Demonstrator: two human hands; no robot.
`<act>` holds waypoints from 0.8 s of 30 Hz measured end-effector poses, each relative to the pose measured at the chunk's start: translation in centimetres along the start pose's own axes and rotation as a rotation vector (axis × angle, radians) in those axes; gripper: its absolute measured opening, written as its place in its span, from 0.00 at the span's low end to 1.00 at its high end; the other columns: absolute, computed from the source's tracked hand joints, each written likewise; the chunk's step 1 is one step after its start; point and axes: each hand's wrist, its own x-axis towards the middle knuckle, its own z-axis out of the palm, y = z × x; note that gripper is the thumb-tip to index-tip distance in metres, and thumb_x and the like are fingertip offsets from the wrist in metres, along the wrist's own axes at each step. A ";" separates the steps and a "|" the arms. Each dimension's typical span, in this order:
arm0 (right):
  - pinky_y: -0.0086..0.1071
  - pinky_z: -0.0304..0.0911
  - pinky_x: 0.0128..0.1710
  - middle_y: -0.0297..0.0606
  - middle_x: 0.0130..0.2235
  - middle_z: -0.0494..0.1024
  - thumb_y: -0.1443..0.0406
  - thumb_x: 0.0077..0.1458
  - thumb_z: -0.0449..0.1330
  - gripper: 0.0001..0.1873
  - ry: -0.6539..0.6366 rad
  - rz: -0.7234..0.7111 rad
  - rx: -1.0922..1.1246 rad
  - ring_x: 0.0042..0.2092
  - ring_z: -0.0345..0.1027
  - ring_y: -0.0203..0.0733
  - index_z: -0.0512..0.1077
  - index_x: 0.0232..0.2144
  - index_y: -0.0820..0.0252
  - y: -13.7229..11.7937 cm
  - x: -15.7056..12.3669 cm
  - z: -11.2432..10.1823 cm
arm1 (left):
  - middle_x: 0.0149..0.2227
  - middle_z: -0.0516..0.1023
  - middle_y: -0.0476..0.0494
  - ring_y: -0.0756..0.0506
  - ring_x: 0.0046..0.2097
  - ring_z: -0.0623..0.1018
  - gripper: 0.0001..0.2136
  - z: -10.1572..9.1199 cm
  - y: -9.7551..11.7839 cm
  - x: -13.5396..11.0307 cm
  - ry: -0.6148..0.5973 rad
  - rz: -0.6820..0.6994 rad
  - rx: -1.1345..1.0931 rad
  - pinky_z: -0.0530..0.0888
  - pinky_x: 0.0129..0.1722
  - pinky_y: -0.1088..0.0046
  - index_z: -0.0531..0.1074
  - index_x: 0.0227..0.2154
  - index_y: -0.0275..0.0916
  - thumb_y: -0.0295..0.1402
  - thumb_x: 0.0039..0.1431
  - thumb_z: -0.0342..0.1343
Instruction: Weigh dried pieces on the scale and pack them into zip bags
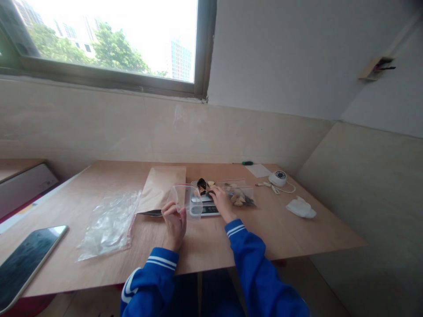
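Note:
My left hand (174,222) is closed on the edge of a small clear zip bag (185,197) with a red seal line, held up beside the scale. A flat digital kitchen scale (214,209) lies in front of me, its dark display partly behind the bag. Dried pieces, dark and pale (202,185), are heaped on the scale. Over the scale's right side, the fingers of my right hand (220,200) are pinched together at the heap; whatever is between them is too small to make out. Right of that hand lies a clear zip bag of similar dried pieces (240,199).
A brown paper pouch (161,187) and clear plastic bags (107,226) lie to the left, with a phone (28,259) at the near left. Rightward are a white dome camera with a cable (278,178), a crumpled white tissue (300,207), paper (258,171) and a green-handled screwdriver (247,163).

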 end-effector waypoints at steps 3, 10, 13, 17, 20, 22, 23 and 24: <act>0.40 0.66 0.43 0.43 0.37 0.77 0.66 0.55 0.56 0.08 0.061 0.126 0.222 0.40 0.71 0.46 0.75 0.34 0.60 -1.3 0.7 -1.4 | 0.41 0.66 0.41 0.45 0.46 0.70 0.07 0.1 0.0 -0.1 -0.034 -0.005 0.028 0.70 0.43 0.63 0.58 0.36 0.40 0.34 0.59 0.51; 0.34 0.69 0.40 0.40 0.39 0.79 0.56 0.51 0.62 0.17 -0.098 0.259 0.803 0.40 0.73 0.41 0.74 0.40 0.60 -7.5 2.3 -4.5 | 0.42 0.65 0.40 0.44 0.46 0.70 0.08 0.2 -0.3 -0.5 -0.092 -0.020 0.052 0.70 0.43 0.62 0.59 0.37 0.40 0.33 0.59 0.52; 0.35 0.69 0.42 0.41 0.45 0.78 0.57 0.50 0.63 0.19 -0.202 0.199 0.790 0.43 0.73 0.42 0.73 0.44 0.56 -8.8 2.4 -4.3 | 0.42 0.65 0.40 0.44 0.47 0.70 0.07 0.2 -0.2 -0.4 -0.102 -0.021 0.023 0.71 0.43 0.63 0.59 0.37 0.40 0.32 0.59 0.52; 0.38 0.66 0.47 0.42 0.48 0.76 0.57 0.59 0.52 0.17 -0.051 0.140 0.543 0.48 0.70 0.43 0.72 0.46 0.56 -7.2 2.8 -3.1 | 0.42 0.64 0.40 0.45 0.47 0.69 0.06 0.3 0.0 -0.2 -0.082 -0.004 0.030 0.71 0.43 0.63 0.58 0.36 0.40 0.31 0.60 0.50; 0.44 0.55 0.57 0.46 0.54 0.70 0.59 0.60 0.51 0.19 -0.014 0.087 0.211 0.58 0.60 0.47 0.70 0.50 0.57 -4.3 3.3 -1.6 | 0.41 0.64 0.40 0.45 0.46 0.69 0.06 0.3 0.1 -0.2 -0.068 0.012 0.039 0.71 0.42 0.64 0.57 0.36 0.39 0.31 0.60 0.50; 0.49 0.48 0.59 0.47 0.60 0.62 0.56 0.56 0.56 0.26 -0.179 0.096 0.009 0.62 0.51 0.54 0.65 0.56 0.53 -2.6 3.5 -0.5 | 0.42 0.64 0.41 0.45 0.46 0.69 0.06 0.3 0.0 -0.2 -0.068 0.016 0.033 0.72 0.42 0.64 0.57 0.36 0.39 0.32 0.60 0.50; 0.51 0.47 0.58 0.46 0.62 0.58 0.54 0.54 0.58 0.30 -0.278 0.108 -0.069 0.63 0.48 0.57 0.61 0.58 0.50 -1.9 3.6 0.1 | 0.42 0.64 0.41 0.45 0.46 0.70 0.07 0.3 -0.1 -0.3 -0.069 0.015 0.029 0.72 0.42 0.64 0.57 0.36 0.39 0.32 0.60 0.50; 0.52 0.46 0.58 0.45 0.64 0.55 0.52 0.53 0.59 0.33 -0.361 0.115 -0.129 0.63 0.46 0.58 0.59 0.60 0.47 -1.4 3.6 0.6 | 0.42 0.64 0.41 0.45 0.45 0.70 0.07 0.3 -0.2 -0.3 -0.070 0.014 0.024 0.72 0.41 0.65 0.57 0.36 0.39 0.32 0.60 0.50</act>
